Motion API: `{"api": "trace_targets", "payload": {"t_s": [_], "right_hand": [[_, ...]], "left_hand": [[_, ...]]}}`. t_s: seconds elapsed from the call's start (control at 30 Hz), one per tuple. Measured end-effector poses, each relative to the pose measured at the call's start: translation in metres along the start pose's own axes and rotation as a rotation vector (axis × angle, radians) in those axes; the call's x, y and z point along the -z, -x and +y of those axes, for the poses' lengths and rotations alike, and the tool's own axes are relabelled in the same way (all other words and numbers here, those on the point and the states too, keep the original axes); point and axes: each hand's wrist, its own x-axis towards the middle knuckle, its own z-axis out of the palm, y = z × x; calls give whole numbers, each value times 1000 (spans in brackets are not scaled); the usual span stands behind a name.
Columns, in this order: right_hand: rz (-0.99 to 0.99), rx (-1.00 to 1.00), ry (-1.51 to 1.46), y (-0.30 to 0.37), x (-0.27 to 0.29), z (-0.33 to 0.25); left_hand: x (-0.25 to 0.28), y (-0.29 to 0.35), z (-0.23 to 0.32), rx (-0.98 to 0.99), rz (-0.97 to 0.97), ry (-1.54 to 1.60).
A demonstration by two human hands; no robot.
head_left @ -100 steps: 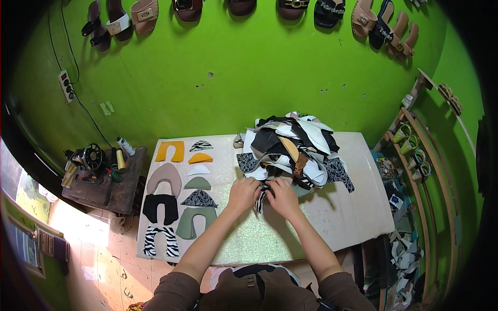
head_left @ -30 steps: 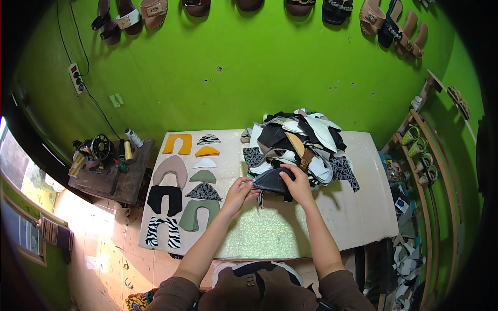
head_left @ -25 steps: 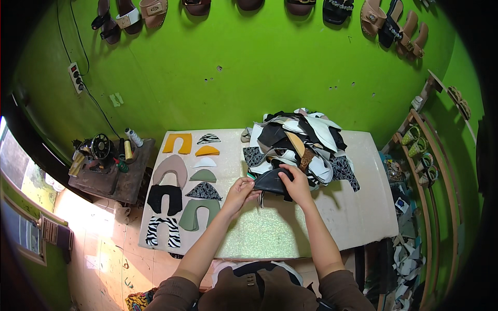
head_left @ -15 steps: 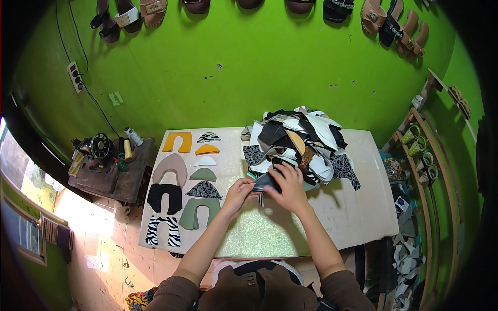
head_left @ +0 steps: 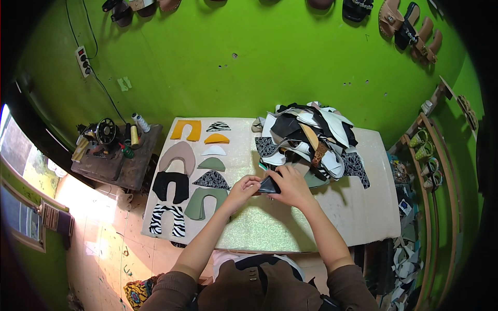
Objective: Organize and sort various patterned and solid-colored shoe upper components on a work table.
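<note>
A small black piece of leather-like material is held in front of the scrap pile, over the table's middle. My left hand pinches its left end between thumb and fingers. On the other side, my right hand grips the piece, thumb below and fingers over its upper edge. Just beyond my hands rises a heap of cut scraps, mostly black and white with some tan and patterned pieces. Sorted cutouts lie to the left, among them a green U-shaped stack and a black-and-grey patterned half-moon.
More cutouts rest on the pale table: yellow, beige, black and zebra-striped. A sewing machine stands on a small table at left. To the right are a wooden shoe rack and scraps on the floor.
The whole view has shifted slightly. My hands still hold the black piece, which now shows less of its surface; a striped strip below it no longer shows.
</note>
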Motion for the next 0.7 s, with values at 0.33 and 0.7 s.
{"api": "trace_targets", "payload": {"t_s": [0.33,0.7], "right_hand": [[-47,106,-29,-31,-27,-41],[-322,-212,-319,-18,-135,-59]], "left_hand": [[44,26,2,-46,76,-35],[136,80,-33,-43,266,-531]]}}
